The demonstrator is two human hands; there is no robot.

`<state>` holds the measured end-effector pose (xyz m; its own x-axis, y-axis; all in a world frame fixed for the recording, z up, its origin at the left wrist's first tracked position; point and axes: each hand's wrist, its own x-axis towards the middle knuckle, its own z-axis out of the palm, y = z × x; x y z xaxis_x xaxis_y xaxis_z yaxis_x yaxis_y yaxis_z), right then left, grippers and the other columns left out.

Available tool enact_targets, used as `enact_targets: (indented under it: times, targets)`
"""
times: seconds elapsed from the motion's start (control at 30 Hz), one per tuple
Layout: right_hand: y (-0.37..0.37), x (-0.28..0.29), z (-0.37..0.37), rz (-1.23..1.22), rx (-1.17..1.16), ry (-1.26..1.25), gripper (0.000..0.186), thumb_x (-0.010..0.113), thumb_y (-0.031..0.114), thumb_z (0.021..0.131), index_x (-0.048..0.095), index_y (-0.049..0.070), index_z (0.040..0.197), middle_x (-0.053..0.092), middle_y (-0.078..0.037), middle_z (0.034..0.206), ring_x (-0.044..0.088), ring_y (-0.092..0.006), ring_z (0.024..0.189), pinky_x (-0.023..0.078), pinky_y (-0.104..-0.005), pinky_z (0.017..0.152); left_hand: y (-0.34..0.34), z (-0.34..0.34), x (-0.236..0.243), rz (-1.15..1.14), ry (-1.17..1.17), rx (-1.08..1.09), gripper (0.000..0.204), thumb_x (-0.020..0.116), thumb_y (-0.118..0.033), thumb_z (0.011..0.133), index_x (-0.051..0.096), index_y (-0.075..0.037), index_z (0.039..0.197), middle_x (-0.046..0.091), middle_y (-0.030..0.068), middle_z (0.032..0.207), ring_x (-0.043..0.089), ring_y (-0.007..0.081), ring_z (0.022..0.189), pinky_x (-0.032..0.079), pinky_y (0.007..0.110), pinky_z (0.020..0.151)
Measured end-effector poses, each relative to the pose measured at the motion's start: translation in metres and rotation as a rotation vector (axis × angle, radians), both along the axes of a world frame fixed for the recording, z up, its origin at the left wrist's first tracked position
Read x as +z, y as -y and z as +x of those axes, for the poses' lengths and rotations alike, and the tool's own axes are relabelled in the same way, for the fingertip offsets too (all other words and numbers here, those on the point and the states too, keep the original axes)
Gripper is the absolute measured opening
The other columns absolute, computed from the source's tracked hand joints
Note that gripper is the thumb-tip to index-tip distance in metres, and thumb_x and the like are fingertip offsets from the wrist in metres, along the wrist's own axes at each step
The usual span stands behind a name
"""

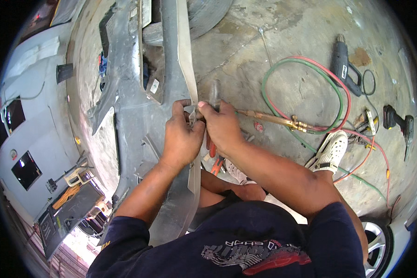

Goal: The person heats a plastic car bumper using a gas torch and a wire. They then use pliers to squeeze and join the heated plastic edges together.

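A large grey plastic bumper (171, 60) lies lengthwise in front of me, with a long cut-out and a pale folded edge. At that edge, my left hand (183, 139) is closed, thumb and fingers pinched together. My right hand (221, 127) meets it from the right, its fingers also closed. A small light-coloured piece shows between the fingertips, too covered to name. Just beyond my right hand stands a grey rounded object (215, 92). Beneath that hand, red tool handles (211, 149) and an orange-handled tool (217, 165) lie by the bumper.
A brass gas torch (266, 117) lies on the concrete floor, joined to coiled red and green hoses (264, 88). Farther right are a heat gun (342, 67) and a cordless drill (401, 124). A tire (208, 16) lies at the far side; a car wheel (376, 245) stands lower right.
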<state>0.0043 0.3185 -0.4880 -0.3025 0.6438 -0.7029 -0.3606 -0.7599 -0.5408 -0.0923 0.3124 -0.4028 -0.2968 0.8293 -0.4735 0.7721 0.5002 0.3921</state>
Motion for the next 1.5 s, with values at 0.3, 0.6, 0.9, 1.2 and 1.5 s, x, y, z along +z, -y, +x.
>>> enact_targets:
  times: [0.3, 0.6, 0.9, 1.2, 1.5]
  targets:
    - [-0.012, -0.017, 0.016, -0.268, -0.043, -0.466, 0.02, 0.068, 0.015, 0.1, 0.068, 0.001, 0.114, 0.071, -0.01, 0.1, 0.068, -0.0194, 0.09, 0.054, -0.0349, 0.082, -0.008, -0.005, 0.003, 0.019, 0.042, -0.075, 0.079, 0.071, -0.004, 0.09, 0.037, -0.008, 0.16, 0.074, 0.0219, 0.1, 0.075, 0.0336, 0.086, 0.057, 0.041, 0.077]
    - [-0.01, -0.032, 0.021, -0.343, 0.005, -0.571, 0.021, 0.072, 0.017, 0.099, 0.068, 0.004, 0.115, 0.071, -0.008, 0.103, 0.068, -0.0207, 0.093, 0.053, -0.0379, 0.083, -0.02, -0.015, 0.003, -0.115, 0.022, -0.223, 0.072, 0.067, -0.003, 0.087, 0.04, -0.006, 0.154, 0.07, 0.0204, 0.091, 0.07, 0.0332, 0.074, 0.053, 0.041, 0.069]
    - [-0.01, -0.029, 0.023, -0.355, -0.068, -0.596, 0.017, 0.069, 0.016, 0.101, 0.068, 0.004, 0.114, 0.07, -0.007, 0.102, 0.066, -0.0191, 0.092, 0.053, -0.0362, 0.084, -0.029, -0.015, -0.003, -0.154, 0.012, -0.283, 0.067, 0.068, -0.003, 0.085, 0.039, -0.004, 0.145, 0.062, 0.0179, 0.078, 0.067, 0.0381, 0.066, 0.052, 0.046, 0.064]
    - [-0.013, -0.019, 0.019, -0.403, -0.146, -0.577, 0.012, 0.066, 0.011, 0.102, 0.068, 0.001, 0.109, 0.068, -0.007, 0.098, 0.065, -0.0195, 0.088, 0.054, -0.0375, 0.082, -0.029, -0.011, -0.003, -0.12, 0.021, -0.246, 0.06, 0.068, -0.003, 0.083, 0.042, -0.004, 0.137, 0.06, 0.0177, 0.076, 0.065, 0.0386, 0.066, 0.051, 0.047, 0.064]
    - [-0.034, -0.025, 0.03, -0.341, 0.135, -0.424, 0.019, 0.073, 0.012, 0.093, 0.071, 0.0, 0.107, 0.072, -0.011, 0.097, 0.066, -0.0202, 0.087, 0.051, -0.0348, 0.075, -0.025, -0.009, -0.002, -0.067, -0.017, -0.212, 0.06, 0.07, -0.005, 0.084, 0.045, -0.004, 0.139, 0.065, 0.0182, 0.081, 0.069, 0.0366, 0.071, 0.053, 0.045, 0.067]
